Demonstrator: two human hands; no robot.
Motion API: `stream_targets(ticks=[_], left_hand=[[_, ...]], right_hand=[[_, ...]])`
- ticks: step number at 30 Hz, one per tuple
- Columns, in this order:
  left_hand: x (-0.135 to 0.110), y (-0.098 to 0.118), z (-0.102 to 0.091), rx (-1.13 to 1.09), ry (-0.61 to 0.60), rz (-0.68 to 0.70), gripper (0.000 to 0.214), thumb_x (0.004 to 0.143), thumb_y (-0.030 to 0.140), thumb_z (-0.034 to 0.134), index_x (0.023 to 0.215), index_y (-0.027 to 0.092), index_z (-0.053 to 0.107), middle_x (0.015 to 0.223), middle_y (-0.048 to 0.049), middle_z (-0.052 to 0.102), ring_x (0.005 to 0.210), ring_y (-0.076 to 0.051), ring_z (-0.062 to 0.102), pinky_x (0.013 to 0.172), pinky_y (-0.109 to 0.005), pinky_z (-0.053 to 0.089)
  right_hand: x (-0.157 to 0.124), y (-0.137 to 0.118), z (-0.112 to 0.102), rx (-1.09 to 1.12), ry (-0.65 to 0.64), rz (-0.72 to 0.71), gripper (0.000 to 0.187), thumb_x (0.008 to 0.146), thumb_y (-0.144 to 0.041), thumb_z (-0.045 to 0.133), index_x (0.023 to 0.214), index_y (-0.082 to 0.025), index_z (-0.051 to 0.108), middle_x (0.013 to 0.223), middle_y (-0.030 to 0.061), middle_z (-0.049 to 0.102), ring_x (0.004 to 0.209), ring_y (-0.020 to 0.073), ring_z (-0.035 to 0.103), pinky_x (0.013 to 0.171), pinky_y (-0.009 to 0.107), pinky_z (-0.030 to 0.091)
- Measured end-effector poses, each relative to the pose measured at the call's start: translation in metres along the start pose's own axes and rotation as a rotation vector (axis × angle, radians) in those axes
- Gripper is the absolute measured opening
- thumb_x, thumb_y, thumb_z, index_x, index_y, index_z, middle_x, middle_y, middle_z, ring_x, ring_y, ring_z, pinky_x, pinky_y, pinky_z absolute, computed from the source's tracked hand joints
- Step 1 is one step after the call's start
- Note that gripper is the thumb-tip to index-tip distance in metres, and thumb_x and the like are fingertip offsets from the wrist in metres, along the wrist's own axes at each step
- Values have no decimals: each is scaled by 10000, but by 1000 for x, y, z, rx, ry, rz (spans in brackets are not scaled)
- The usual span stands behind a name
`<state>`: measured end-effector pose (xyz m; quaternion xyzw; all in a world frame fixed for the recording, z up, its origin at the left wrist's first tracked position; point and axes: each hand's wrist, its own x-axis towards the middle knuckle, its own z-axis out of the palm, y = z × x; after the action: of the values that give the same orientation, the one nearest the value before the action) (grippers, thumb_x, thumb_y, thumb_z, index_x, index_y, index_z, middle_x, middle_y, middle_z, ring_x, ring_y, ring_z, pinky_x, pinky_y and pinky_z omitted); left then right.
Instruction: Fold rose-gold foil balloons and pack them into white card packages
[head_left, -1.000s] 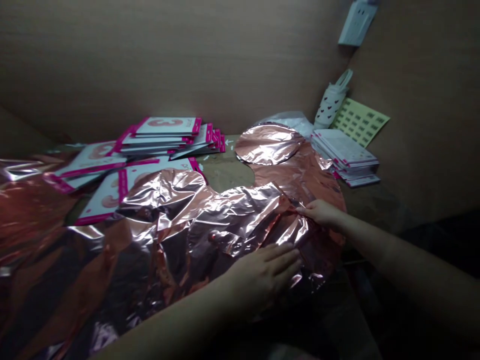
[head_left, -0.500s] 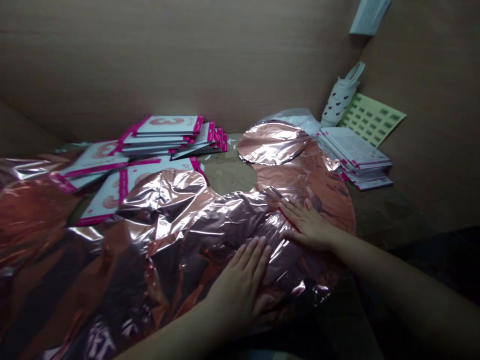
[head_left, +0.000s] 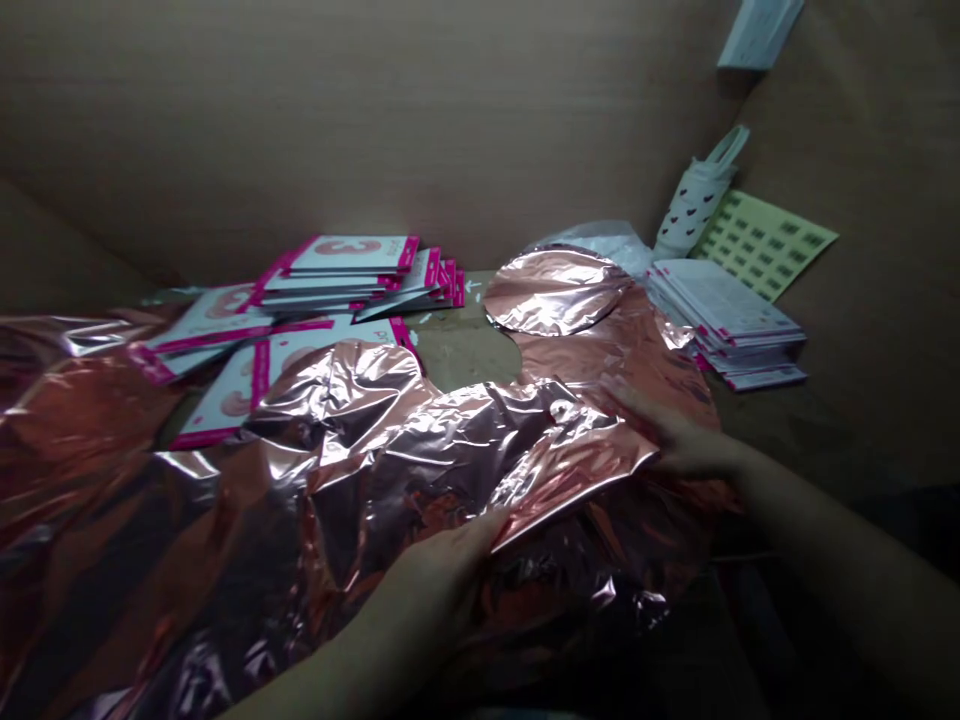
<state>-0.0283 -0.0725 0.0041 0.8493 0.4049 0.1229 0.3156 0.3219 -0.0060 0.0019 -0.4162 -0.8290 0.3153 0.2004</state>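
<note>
Shifted from lying flat, the left hand (head_left: 450, 555) now has its grip pinched on a raised fold of the rose-gold foil balloon (head_left: 450, 440) spread across the worktop (head_left: 472, 360), apparently keeping it taut toward the blurred right hand (head_left: 679, 438), whose grip I cannot tell

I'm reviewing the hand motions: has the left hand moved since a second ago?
Yes. Judged against the heart-patterned white container, the left hand has shifted toward the left of the view, along the shiny pink foil.
</note>
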Motion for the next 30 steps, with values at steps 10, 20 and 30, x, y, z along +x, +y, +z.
stream_targets(ticks=[10, 20, 30], left_hand=[[56, -3, -11, 477, -111, 251, 506, 915, 433, 360, 1376, 227, 325, 1447, -72, 309, 1347, -281, 209, 1068, -516, 193], [65, -53, 9, 591, -146, 127, 576, 905, 317, 397, 1428, 236, 172, 1483, -64, 208, 1366, -280, 132, 1078, -480, 162], [-100, -101, -7, 754, 213, -66, 557, 830, 359, 418, 1349, 157, 394, 1426, -114, 343, 1328, -272, 268, 1082, -443, 160]], right_hand=[[36, -7, 17, -15, -442, -75, 368, 845, -378, 485, 1196, -305, 570, 1285, 25, 524, 1331, 223, 260, 1085, 481, 32], [74, -11, -8, 375, -292, 303, 472, 721, -523, 590, 920, -103, 678, 879, 78, 681, 820, 206, 614, 777, 321, 456], [114, -1, 6, 338, -222, 509, 460, 700, -560, 591, 851, -130, 659, 845, 63, 668, 759, 183, 599, 713, 288, 439]])
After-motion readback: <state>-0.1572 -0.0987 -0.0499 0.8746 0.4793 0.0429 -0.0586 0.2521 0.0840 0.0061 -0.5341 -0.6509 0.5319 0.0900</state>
